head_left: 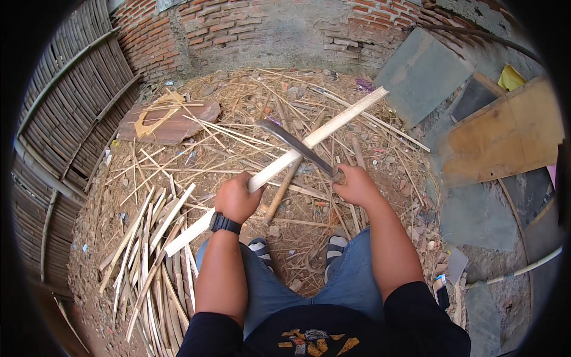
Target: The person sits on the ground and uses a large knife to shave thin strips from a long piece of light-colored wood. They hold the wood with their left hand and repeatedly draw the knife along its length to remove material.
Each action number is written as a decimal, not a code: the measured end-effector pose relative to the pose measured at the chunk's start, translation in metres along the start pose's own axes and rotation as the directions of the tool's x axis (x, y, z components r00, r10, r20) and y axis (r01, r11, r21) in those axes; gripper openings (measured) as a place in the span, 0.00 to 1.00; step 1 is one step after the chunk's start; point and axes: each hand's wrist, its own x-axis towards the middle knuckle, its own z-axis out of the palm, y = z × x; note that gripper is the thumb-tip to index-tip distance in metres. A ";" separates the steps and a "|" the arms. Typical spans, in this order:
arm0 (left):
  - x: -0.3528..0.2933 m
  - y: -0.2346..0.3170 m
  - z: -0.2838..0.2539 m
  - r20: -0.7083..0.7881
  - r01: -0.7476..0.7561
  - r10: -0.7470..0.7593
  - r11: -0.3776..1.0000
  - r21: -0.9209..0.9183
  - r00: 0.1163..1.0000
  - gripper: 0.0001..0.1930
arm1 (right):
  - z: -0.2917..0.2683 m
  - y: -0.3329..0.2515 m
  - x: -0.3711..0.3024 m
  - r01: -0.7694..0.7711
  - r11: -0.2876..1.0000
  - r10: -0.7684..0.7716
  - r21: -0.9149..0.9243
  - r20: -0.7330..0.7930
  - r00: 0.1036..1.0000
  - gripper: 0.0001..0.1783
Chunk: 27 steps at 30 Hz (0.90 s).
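**Work area: contents by position**

Centre: we list a strip (pixel 342 122) slanting from lower left to upper right, its lower part in the left hand (pixel 237 196). A knife (pixel 291 141) runs from the right hand (pixel 358 185) across the strip; whether they touch, we cannot tell. Beneath, a stick (pixel 278 202) on the ground (pixel 92 244).

Left: a pile of slats (pixel 146 268) beside the left forearm (pixel 223 273); outermost, a fence (pixel 50 134). Ahead, left: a board (pixel 178 134) on the ground.

Back: a wall (pixel 238 35).

Right: we enter panels (pixel 505 134) along the edge, a pipe (pixel 529 268) nearer us.

Front: two shoes (pixel 335 247), apart, between the forearms.
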 end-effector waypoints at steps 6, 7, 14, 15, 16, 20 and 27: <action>-0.004 0.005 0.002 0.021 -0.006 0.005 0.998 0.055 1.000 0.19 | -0.003 0.024 0.011 0.081 0.996 -0.083 0.031 0.067 0.994 0.28; -0.003 0.005 0.002 0.013 -0.005 0.004 0.999 0.042 1.000 0.19 | -0.009 0.038 0.018 0.006 0.998 -0.005 0.067 -0.020 1.000 0.29; -0.001 0.002 0.009 -0.035 -0.026 0.026 1.000 -0.016 0.999 0.19 | -0.004 0.026 0.010 -0.087 0.995 0.091 0.048 -0.087 0.992 0.26; -0.003 0.004 0.010 -0.034 -0.028 0.027 1.000 -0.011 0.999 0.20 | -0.001 0.018 0.004 0.002 1.000 -0.003 -0.019 -0.022 1.000 0.25; -0.003 0.005 0.009 -0.038 -0.028 0.028 1.000 0.000 0.999 0.20 | 0.001 0.006 0.000 0.101 0.992 -0.098 -0.076 0.048 0.994 0.23; -0.001 -0.001 0.008 -0.046 -0.022 0.023 0.999 0.025 0.999 0.20 | 0.003 0.027 0.011 0.054 0.990 -0.074 0.133 0.146 0.987 0.23; 0.001 0.000 0.003 -0.073 0.037 -0.037 0.999 0.009 0.997 0.21 | 0.005 0.044 0.023 -0.113 0.978 0.139 0.177 -0.143 0.980 0.24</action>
